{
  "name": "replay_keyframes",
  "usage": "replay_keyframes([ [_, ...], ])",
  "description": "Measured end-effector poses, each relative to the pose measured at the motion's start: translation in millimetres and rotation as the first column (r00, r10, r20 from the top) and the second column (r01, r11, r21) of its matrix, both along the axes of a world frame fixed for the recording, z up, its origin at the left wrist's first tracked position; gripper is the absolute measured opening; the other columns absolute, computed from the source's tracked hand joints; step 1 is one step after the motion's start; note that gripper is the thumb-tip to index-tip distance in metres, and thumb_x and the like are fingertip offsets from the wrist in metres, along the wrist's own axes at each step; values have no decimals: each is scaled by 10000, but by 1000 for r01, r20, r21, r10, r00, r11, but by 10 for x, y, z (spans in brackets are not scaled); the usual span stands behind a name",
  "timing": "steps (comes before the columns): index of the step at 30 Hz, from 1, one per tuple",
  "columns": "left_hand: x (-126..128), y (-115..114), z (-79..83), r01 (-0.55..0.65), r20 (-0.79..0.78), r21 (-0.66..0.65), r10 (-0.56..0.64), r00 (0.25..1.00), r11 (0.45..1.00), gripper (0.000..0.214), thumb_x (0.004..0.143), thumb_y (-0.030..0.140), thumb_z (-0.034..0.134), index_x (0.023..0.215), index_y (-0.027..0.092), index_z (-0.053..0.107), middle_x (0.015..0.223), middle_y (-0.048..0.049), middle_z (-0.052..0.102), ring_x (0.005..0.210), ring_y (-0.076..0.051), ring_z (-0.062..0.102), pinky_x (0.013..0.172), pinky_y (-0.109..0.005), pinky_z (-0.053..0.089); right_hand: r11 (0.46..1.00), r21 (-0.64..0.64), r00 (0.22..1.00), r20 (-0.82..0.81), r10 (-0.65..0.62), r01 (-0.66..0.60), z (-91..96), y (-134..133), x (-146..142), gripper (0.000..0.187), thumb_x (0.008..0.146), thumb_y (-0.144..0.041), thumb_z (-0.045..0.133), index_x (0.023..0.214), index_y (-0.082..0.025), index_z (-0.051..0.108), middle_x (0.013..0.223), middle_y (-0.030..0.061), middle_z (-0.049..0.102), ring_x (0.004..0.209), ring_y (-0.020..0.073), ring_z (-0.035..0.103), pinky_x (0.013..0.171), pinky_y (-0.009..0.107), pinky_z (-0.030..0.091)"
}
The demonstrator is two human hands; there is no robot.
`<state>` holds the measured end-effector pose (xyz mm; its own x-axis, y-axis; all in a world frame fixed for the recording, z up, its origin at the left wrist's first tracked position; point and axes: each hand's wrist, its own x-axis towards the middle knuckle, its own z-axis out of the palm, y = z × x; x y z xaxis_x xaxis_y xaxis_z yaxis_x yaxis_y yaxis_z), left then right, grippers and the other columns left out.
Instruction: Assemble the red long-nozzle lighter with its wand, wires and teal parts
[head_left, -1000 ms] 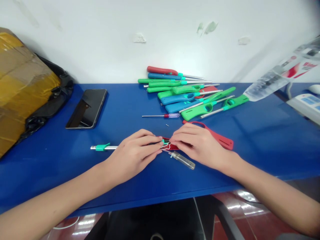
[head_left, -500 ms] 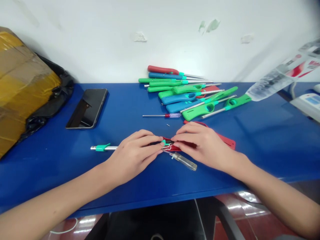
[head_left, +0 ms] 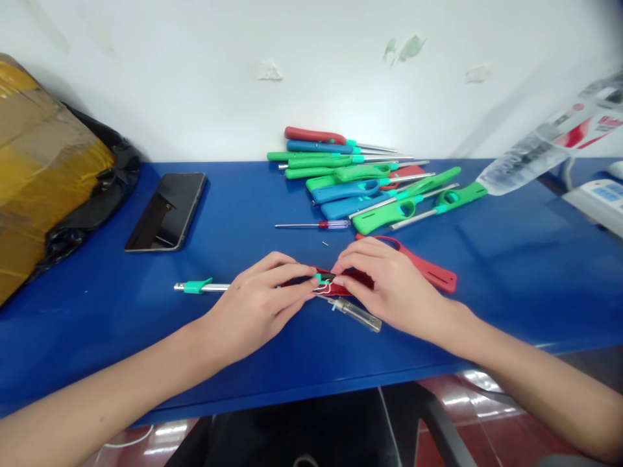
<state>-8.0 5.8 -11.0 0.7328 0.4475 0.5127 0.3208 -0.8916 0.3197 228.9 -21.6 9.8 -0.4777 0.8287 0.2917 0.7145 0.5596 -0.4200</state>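
Low over the table's front half, an opened lighter with a red handle half (head_left: 346, 291), white wires (head_left: 323, 286) and a metal tube (head_left: 220, 287) lies between my hands. My left hand (head_left: 260, 298) is closed round its tube end, fingertips pinching beside a green piece (head_left: 318, 277). A green collar (head_left: 197, 286) sits near the tube's tip. My right hand (head_left: 389, 279) pinches a small black part (head_left: 329, 276) in the shell; the fingers hide much of it. A clear fuel tank (head_left: 359, 314) hangs out toward me. Behind my right hand is a loose red handle half (head_left: 440, 277).
Several lighters (head_left: 370, 217) in green, blue and red lie piled against the wall. A screwdriver (head_left: 311, 225) and a tiny screw (head_left: 325, 244) lie before them. A phone (head_left: 166, 211) and taped box (head_left: 43, 168) are left; a plastic bottle (head_left: 530, 155) is right.
My right fingertips have shifted slightly at the black part, and more of it shows. My left hand keeps its hold; the whole view has drifted a little.
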Motion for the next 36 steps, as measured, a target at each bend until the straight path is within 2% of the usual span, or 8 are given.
replay_keyframes([
  [3, 2, -12, 1, -6, -11, -3, 6, 1000, 1000, 175, 926, 148, 624, 1075, 170, 713, 1151, -79, 703, 997, -211, 598, 816, -358, 593, 995, -86, 997, -69, -46, 40, 29, 2, 2, 66, 881, -125, 646, 867, -181, 679, 898, 46, 711, 869, 192, 648, 847, 356, 523],
  [7, 8, -17, 18, -11, -31, 24, 12, 999, 1000, 163, 932, 165, 619, 1064, 170, 714, 1140, -73, 715, 983, -220, 614, 804, -371, 604, 988, -155, 990, -137, -44, 23, 37, 18, 16, 115, 846, -71, 657, 830, -181, 688, 900, 36, 703, 853, 170, 642, 835, 331, 519],
  [14, 13, -74, 69, 24, -121, 198, 1, 993, 980, 247, 950, 108, 550, 1172, 130, 655, 1151, -89, 723, 1047, -287, 639, 822, -456, 606, 977, -212, 979, -200, -29, -15, 3, 47, 58, 138, 854, -90, 644, 848, -197, 731, 906, 29, 692, 830, 153, 642, 778, 306, 522],
  [19, 33, -137, 94, -35, -121, 86, 45, 992, 996, 206, 963, 168, 555, 1132, 125, 665, 1145, -106, 705, 1075, -274, 626, 881, -456, 581, 979, -204, 977, -209, -38, -6, 6, 52, 44, 132, 846, -102, 650, 833, -200, 737, 893, 28, 704, 820, 156, 650, 784, 316, 526],
  [24, 37, -180, 134, -50, -200, -46, 40, 979, 998, 276, 975, 225, 532, 1219, 159, 643, 1204, -124, 636, 1137, -277, 570, 941, -478, 546, 980, -197, 978, -207, -35, -7, 19, 48, 36, 142, 847, -102, 644, 837, -203, 744, 882, 28, 711, 819, 161, 657, 789, 323, 528],
  [32, 33, -249, 156, -73, -205, -91, 53, 977, 993, 393, 964, 302, 557, 1292, 85, 570, 1243, -158, 623, 1219, -290, 526, 1029, -476, 509, 981, -193, 975, -222, -24, -20, 10, 46, 44, 141, 838, -83, 644, 835, -185, 741, 871, 24, 708, 807, 148, 649, 826, 320, 517],
  [36, 24, -264, 144, -67, -224, -126, 37, 974, 990, 438, 955, 321, 566, 1336, 106, 548, 1282, -167, 570, 1233, -300, 491, 1031, -493, 491, 982, -190, 976, -216, -30, -12, 11, 44, 47, 145, 833, -84, 649, 839, -191, 747, 878, 24, 707, 805, 150, 650, 801, 313, 520],
])
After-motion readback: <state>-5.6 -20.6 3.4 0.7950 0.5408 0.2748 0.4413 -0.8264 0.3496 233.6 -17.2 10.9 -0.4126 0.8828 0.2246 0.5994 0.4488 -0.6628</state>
